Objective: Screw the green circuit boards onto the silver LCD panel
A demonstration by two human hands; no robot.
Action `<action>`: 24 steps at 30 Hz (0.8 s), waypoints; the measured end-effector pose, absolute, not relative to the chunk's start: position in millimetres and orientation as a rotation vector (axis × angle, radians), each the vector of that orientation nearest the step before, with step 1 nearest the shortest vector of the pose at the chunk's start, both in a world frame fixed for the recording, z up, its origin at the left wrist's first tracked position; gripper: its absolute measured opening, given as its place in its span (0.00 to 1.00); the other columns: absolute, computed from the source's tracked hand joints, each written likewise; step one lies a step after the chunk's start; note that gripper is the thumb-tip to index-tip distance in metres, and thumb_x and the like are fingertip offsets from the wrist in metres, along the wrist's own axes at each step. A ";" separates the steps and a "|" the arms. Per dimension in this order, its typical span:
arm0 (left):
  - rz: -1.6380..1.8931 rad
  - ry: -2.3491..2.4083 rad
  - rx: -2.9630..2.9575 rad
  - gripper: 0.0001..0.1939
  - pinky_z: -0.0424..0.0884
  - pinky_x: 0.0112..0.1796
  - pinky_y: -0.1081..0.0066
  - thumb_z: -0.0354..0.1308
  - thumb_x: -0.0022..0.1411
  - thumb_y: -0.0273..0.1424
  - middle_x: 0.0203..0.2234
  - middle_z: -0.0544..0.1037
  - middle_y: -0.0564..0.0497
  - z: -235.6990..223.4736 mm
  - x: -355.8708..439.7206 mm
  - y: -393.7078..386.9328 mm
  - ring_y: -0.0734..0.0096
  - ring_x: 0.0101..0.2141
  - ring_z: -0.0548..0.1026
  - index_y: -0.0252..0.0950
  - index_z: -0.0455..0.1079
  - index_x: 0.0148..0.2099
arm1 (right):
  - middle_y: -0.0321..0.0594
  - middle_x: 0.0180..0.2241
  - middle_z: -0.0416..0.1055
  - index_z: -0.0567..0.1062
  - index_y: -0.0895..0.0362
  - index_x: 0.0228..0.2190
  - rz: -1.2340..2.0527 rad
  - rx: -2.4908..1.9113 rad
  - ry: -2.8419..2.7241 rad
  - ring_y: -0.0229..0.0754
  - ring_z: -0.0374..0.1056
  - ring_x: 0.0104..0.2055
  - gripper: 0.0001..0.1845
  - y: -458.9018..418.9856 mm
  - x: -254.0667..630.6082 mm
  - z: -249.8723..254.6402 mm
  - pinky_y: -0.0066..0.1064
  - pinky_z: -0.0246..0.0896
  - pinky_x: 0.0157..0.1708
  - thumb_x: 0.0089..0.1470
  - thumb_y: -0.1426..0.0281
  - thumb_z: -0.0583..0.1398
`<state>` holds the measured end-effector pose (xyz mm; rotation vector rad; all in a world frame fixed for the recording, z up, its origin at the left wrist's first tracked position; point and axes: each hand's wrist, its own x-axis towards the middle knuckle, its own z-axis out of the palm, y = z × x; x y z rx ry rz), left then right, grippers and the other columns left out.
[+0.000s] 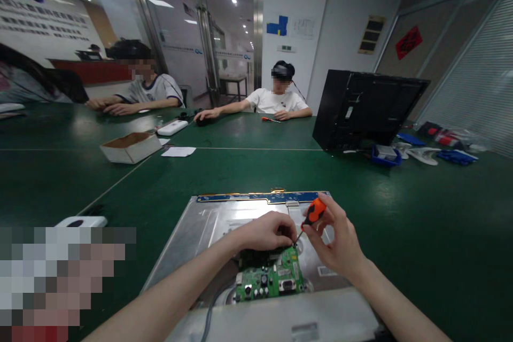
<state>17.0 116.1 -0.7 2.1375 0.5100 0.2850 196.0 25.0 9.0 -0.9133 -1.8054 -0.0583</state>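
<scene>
My right hand (340,238) grips the orange and black handle of a small screwdriver (315,211). Its thin shaft slants down to the upper right corner of a green circuit board (270,278). Close to the tip, my left hand (268,231) has its fingers curled together above the board's top edge; whatever they may pinch is hidden. The board lies on the silver metal back of a display panel (176,246). Along the panel's far edge runs a narrow blue circuit strip (244,198). A grey cable (210,312) curves down on the board's left.
A black monitor housing (372,109) stands at right beside a blue tray (386,156) and gloves (457,157). An open cardboard box (130,148) and papers (178,152) lie left on the green table (240,165). Several people sit around, one across (280,101).
</scene>
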 end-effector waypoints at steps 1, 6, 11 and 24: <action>0.284 0.509 2.135 0.05 0.66 0.32 0.75 0.59 0.54 0.20 0.26 0.74 0.55 -0.7 17.0 115.9 0.71 0.30 0.71 0.35 0.73 0.33 | 0.38 0.31 0.73 0.51 0.52 0.64 -0.038 -0.908 -1.814 0.37 0.69 0.22 0.35 24.3 195.4 10.1 0.27 0.67 0.19 0.60 0.75 0.56; 0.270 0.506 2.128 0.06 0.66 0.32 0.74 0.59 0.53 0.20 0.27 0.74 0.54 0.0 17.2 116.0 0.71 0.30 0.71 0.34 0.73 0.34 | 0.38 0.31 0.73 0.50 0.52 0.65 -0.027 -0.919 -1.812 0.37 0.69 0.23 0.35 24.1 194.5 10.0 0.28 0.67 0.20 0.61 0.76 0.55; 0.267 0.518 2.128 0.06 0.65 0.31 0.74 0.59 0.53 0.20 0.26 0.73 0.55 0.5 17.4 115.7 0.71 0.29 0.71 0.34 0.73 0.33 | 0.28 0.23 0.65 0.51 0.51 0.64 -0.120 -0.954 -1.779 0.36 0.65 0.18 0.34 27.6 196.5 4.2 0.26 0.64 0.17 0.61 0.71 0.59; 0.281 0.514 2.151 0.07 0.66 0.33 0.74 0.60 0.53 0.19 0.27 0.75 0.54 -0.6 17.5 116.1 0.70 0.31 0.71 0.34 0.73 0.33 | 0.35 0.27 0.72 0.50 0.53 0.65 -0.018 -0.993 -1.803 0.39 0.70 0.23 0.35 23.5 196.6 9.3 0.30 0.69 0.22 0.60 0.75 0.55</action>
